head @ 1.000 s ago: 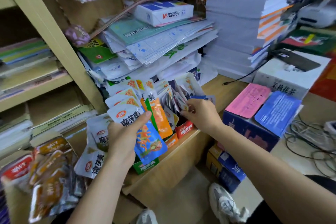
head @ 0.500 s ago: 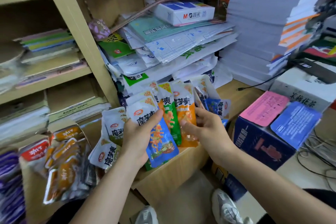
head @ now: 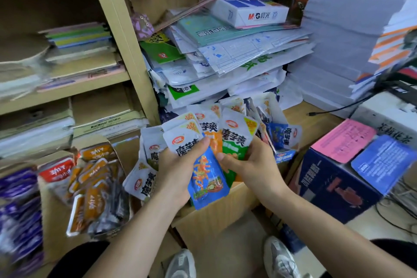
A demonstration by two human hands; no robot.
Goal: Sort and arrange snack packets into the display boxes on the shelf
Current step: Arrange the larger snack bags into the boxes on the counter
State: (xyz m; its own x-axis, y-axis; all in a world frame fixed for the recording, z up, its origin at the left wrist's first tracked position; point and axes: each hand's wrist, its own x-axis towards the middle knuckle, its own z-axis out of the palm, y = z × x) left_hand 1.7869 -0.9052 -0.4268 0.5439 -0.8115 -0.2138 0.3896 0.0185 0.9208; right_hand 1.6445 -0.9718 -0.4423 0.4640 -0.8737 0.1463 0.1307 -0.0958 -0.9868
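Here, two hands fan snack packets in front of a crowded shelf (head: 117, 29).
Behind the hands, a tall pile of papers (head: 237, 52) fills the shelf. At right stands a dark carton (head: 334, 189) with pink and blue flaps. At left, a tan box (head: 54, 221) holds orange packets (head: 90, 189) heaped on their sides. A small blue box (head: 284, 156), just right of the hands, holds white packets (head: 286, 136) standing tilted. Loose white packets (head: 144, 180) lean between the tan box and the left hand. The left hand (head: 178, 171) grips a blue packet (head: 206, 178), with its thumb pressed across the top. The right hand (head: 255, 165) pinches a green packet (head: 237, 140) by its lower end. An orange packet (head: 214, 140) sits between the two, and whose fingers hold it cannot be told.
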